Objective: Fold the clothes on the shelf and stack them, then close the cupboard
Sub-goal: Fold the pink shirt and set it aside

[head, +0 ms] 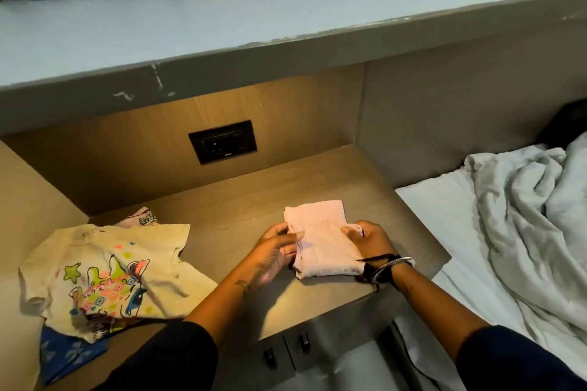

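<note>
Cloth [317, 233], pink and half folded, lies on the wooden shelf [222, 206]. My left hand [274, 252] pinches its left edge; my right hand [371, 240] curls round the right fold.

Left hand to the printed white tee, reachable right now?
Probably yes: only bare wooden top lies between the left hand and the printed tee, though that hand grips the pink garment.

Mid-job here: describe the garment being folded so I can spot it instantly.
Find the lit wooden surface below the black wall socket, beside the bed. Near its right front edge lies a small pale pink garment, held at its sides by the left hand and right hand. Unlike the cream cartoon-print T-shirt spread to its left, it is plain and already folded compact.
</note>
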A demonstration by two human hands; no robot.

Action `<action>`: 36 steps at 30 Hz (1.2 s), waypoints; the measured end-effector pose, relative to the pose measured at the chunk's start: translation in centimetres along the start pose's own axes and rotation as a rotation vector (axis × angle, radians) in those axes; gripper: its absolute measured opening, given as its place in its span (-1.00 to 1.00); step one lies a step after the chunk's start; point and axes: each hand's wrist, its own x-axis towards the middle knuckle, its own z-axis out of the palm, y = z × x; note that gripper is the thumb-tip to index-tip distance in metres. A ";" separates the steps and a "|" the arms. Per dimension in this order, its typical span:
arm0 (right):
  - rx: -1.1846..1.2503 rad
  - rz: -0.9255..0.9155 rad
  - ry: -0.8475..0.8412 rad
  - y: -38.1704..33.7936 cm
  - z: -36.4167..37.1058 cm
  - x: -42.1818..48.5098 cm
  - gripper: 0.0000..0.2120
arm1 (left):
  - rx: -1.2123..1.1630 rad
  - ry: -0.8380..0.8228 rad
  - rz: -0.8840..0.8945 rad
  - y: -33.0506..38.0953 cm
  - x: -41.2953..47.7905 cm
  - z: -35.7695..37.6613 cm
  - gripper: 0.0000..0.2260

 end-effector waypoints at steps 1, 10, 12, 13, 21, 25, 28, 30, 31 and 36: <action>0.001 0.004 0.004 0.0 0.0 0.3 -0.70 | 0.022 0.026 0.000 -0.3 0.1 0.0 -0.54; 0.081 -0.122 -0.159 -2.3 0.6 2.2 -0.84 | 0.159 0.375 0.176 -2.7 0.8 0.2 -0.57; 0.129 -0.139 -0.194 -2.2 0.8 2.5 -0.89 | 0.140 0.395 0.202 -3.4 0.9 -0.1 -0.59; 0.132 -0.135 -0.189 -2.2 0.9 2.7 -0.90 | 0.163 0.401 0.218 -3.6 0.9 -0.3 -0.58; -0.095 0.022 -0.001 -2.4 1.2 3.4 -0.71 | 0.682 0.445 0.366 -3.2 1.9 0.2 -0.44; -0.484 -0.357 0.190 -2.3 -0.2 0.1 -0.52 | 1.244 0.722 0.474 -3.4 0.0 1.0 -0.30; -0.780 -0.731 -0.130 -1.2 -0.8 -2.5 -0.33 | 1.574 0.338 0.776 -3.2 -1.6 -0.3 -0.36; -0.900 -0.707 -0.347 0.1 -0.7 -2.8 -0.20 | 1.806 -0.050 0.647 -2.7 -1.9 -1.7 -0.30; -0.914 -0.666 -0.389 0.6 -0.7 -2.5 -0.21 | 1.859 -0.154 0.540 -2.4 -1.9 -2.2 -0.25; -0.907 -0.780 -0.274 0.6 -0.1 -1.8 -0.68 | 1.866 -0.133 0.546 -2.6 -1.4 -2.5 -0.29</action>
